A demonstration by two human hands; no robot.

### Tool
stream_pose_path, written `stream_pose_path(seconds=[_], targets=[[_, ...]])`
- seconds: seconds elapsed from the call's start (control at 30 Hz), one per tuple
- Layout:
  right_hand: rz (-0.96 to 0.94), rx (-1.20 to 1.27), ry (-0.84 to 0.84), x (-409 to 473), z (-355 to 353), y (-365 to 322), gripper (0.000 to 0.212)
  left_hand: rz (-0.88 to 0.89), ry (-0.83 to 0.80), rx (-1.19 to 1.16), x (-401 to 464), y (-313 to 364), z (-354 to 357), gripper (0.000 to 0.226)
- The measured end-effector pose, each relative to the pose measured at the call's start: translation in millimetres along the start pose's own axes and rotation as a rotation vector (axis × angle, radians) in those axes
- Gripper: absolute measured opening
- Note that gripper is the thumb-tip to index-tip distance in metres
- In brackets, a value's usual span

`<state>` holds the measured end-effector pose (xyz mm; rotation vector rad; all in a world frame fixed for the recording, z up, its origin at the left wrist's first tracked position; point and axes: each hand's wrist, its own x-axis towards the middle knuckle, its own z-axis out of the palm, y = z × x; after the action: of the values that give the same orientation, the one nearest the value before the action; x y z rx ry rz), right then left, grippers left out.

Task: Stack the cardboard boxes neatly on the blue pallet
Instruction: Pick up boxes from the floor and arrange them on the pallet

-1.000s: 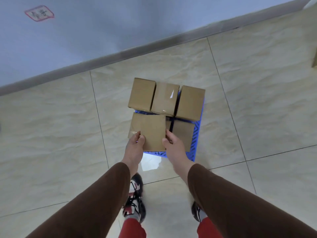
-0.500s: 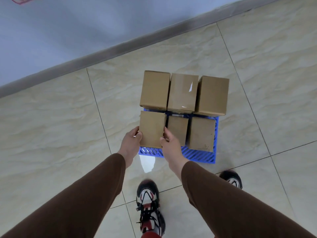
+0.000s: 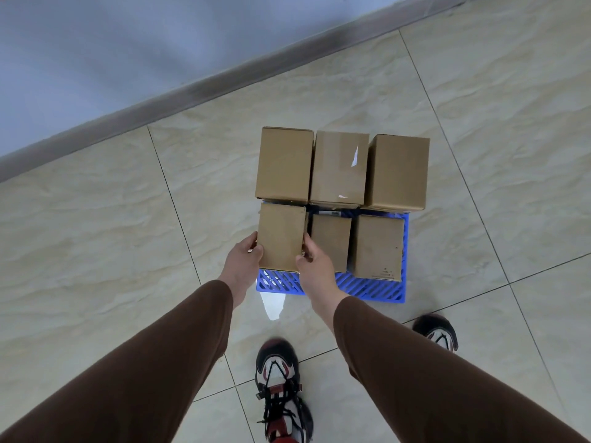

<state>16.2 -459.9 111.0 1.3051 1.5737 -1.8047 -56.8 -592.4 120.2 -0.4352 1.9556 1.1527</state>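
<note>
- Six cardboard boxes sit over the blue pallet (image 3: 367,287), in a far row of three and a near row of three.
- Your left hand (image 3: 240,266) presses against the left side of the near-left box (image 3: 280,236), fingers curled round its lower left edge.
- Your right hand (image 3: 315,265) grips the same box from the right, thumb on its right edge, fingers tucked into the gap next to the near-middle box (image 3: 331,242).
- That near-left box stands with its top face higher than its two near-row neighbours; whether it rests on the pallet or on another box you cannot tell from this view.
- Just right of the near-middle box is the near-right box (image 3: 378,246), with small dark print low on its top face.
- Behind them, the far-left box (image 3: 284,164), the far-middle box (image 3: 339,169) with glossy tape across it, and the far-right box (image 3: 397,171) stand touching side by side, their tops higher than the near row.
- Bare blue grid of the pallet shows along the near edge and at the right side.
- You stand on a pale tiled floor (image 3: 96,235); your left shoe (image 3: 281,388) points at the pallet and your right shoe (image 3: 438,332) is off to the right.
- Brown sleeves cover both your arms, and a grey skirting runs along the wall (image 3: 96,43) on the far side.
</note>
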Motion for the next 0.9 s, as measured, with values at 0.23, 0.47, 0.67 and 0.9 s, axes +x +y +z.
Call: stream_pose_path(seconds=[0.23,0.47,0.67,0.9], targets=[[-0.021,0.008,-0.042,-6.4,-7.4,4.5,0.059,-0.015,0.016,0.063,-5.1,-0.1,6.3,0.035],[-0.082,0.161,0.016,-46.2,-70.8,-8.0,0.060,0.235,0.288,0.364,-57.2,37.9,28.5,0.052],[-0.148,0.235,0.185,-79.5,-192.0,-24.9,0.057,0.320,0.240,0.441,-103.6,95.3,115.2,0.051],[-0.165,0.307,0.464,-107.6,-381.3,-28.7,0.039,0.392,0.142,0.451,-144.2,177.6,276.6,0.045]])
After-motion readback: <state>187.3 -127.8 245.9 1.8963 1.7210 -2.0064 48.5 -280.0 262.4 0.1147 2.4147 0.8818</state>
